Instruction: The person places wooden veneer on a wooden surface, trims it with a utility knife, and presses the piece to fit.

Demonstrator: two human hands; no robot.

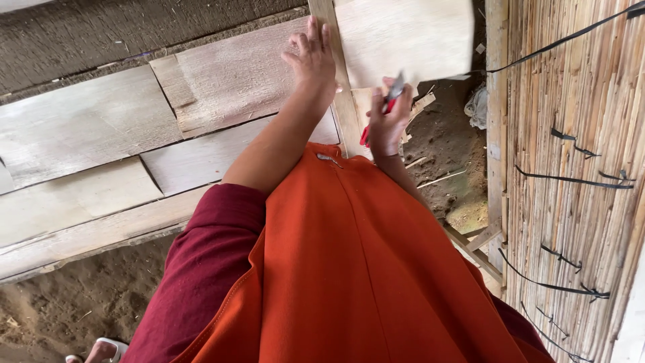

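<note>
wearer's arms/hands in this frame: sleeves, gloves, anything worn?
Both hands are bare: left hand, right hand. No gloves; no rings or watch that I can make out. The left arm is uncovered up to a dark maroon sleeve pushed above the elbow. An orange garment covers the torso and hides most of the right arm.

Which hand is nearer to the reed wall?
Right. The right hand, holding a red-handled tool, is closer to the reed wall; the left hand rests farther away on planks.

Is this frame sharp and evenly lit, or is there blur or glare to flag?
Head view: soft daylight, no hard shadows; the pale board at top is slightly washed out; the right hand and its red-handled tool are motion-blurred; the left hand is sharper; the reed wall bends toward the edge.
</note>
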